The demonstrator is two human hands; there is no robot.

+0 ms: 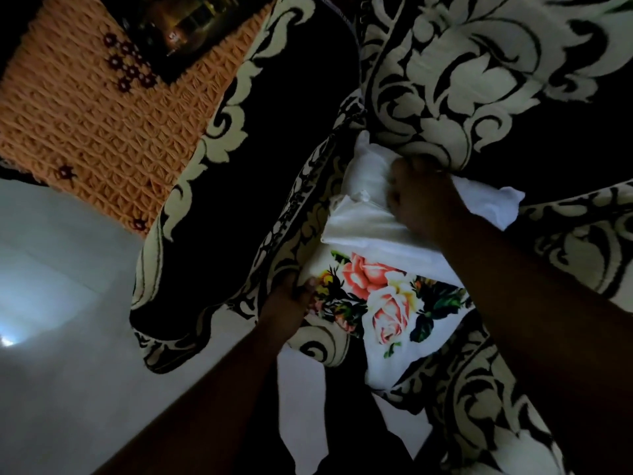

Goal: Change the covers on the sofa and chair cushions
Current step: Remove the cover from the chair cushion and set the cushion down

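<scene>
Two hands, left hand (pixel 291 303) and right hand (pixel 421 197) gripping rose-print cushion (pixel 387 303)

The cushion (pixel 394 303) is lodged between two folds of patterned cover (pixel 239 166); a folded cloth (pixel 370 221) is laid on its far end. A textured mat (pixel 96 125) is placed at far left, above the floor (pixel 51 269).

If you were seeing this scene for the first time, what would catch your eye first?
The rose-print cushion at centre, bright against the black-and-cream cover around it. The right hand grips its white end above the roses, and the left hand holds the cover's edge beside them. An orange textured cloth fills the upper left.
</scene>
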